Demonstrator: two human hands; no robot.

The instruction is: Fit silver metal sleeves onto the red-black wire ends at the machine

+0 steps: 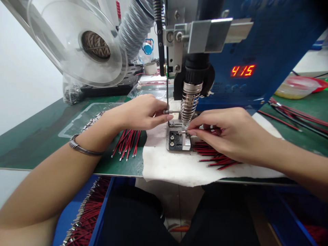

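Observation:
My right hand (225, 131) is closed in a pinch beside the small metal fixture (186, 143). A red-and-black wire (214, 130) shows between its fingers, and a small shiny metal connector (182, 132) lies on the fixture at its fingertips. Just above stands the soldering tip with its coil spring (191, 99). From the left reaches my left hand (148, 112), thumb and fingers closed near a small metal fitting (167, 111) of the machine; what they grip is unclear. Short red-and-black wires (217, 155) lie under my right hand, and another bunch (126, 143) lies below my left wrist.
A blue machine (246, 41) with a red lit display reading 415 fills the right. At upper left are a clear reel (77, 41) and a grey hose (135, 29). A plastic tray (74, 124) holds metal connectors. Below the table edge, a blue bin (102, 208) holds wired connectors.

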